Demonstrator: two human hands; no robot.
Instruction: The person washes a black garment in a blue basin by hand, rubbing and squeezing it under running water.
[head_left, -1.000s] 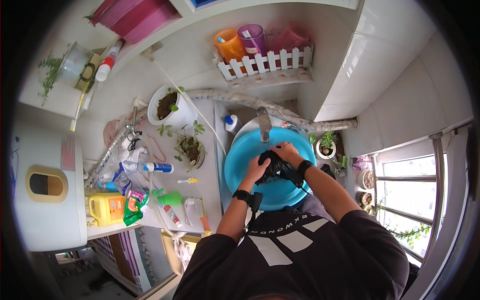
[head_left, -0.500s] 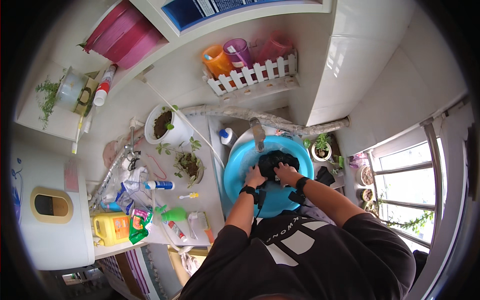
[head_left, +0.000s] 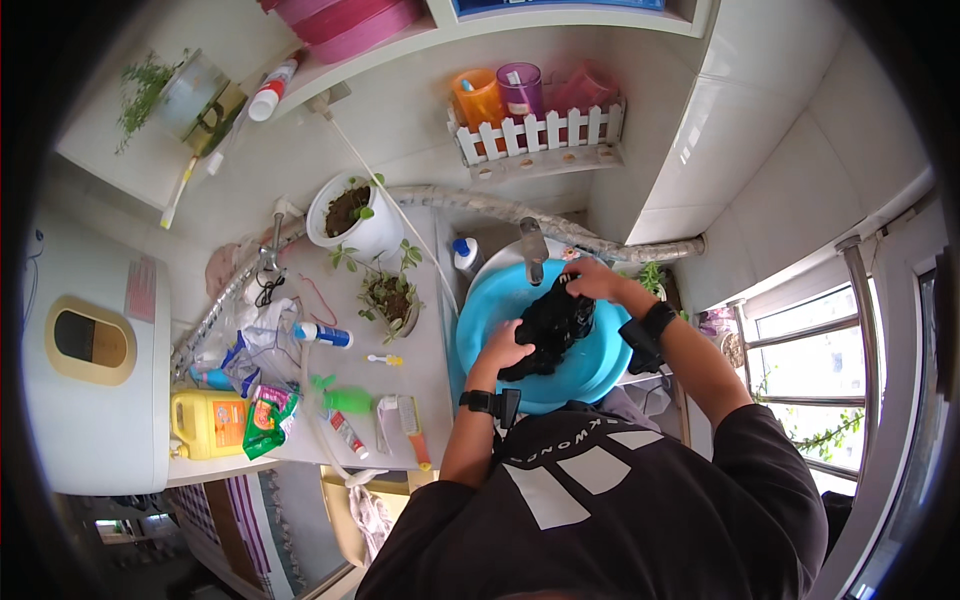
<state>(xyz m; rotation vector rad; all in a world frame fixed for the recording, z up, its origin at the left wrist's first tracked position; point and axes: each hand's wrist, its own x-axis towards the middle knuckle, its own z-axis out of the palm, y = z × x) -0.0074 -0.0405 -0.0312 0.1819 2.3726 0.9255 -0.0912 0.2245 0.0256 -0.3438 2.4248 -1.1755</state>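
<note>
A wet black cloth (head_left: 552, 330) lies bunched and drawn out slantwise in a light blue basin (head_left: 478, 312) that holds some water. My right hand (head_left: 594, 279) grips its far end near the basin's far rim, raised a little, fingers closed on the fabric. At the nearer left end, my left hand (head_left: 506, 346) is closed on the cloth's edge; its fingertips are partly hidden in the folds. A metal faucet (head_left: 533, 252) stands over the far side of the basin, close to the cloth. Black bands circle both wrists.
Left of the basin, the counter (head_left: 425, 300) bears potted plants (head_left: 388, 300), a scrub brush (head_left: 411, 425), a green spray bottle (head_left: 345, 400) and a yellow jug (head_left: 208, 424). A blue-capped bottle (head_left: 466, 256) stands beside the basin. Cups (head_left: 478, 100) sit in a white fence-like rack (head_left: 540, 133).
My right hand has moved away from me and to the right, pulling one end of the cloth up. My hands are farther apart, and the cloth is stretched longer. The view has shifted.
</note>
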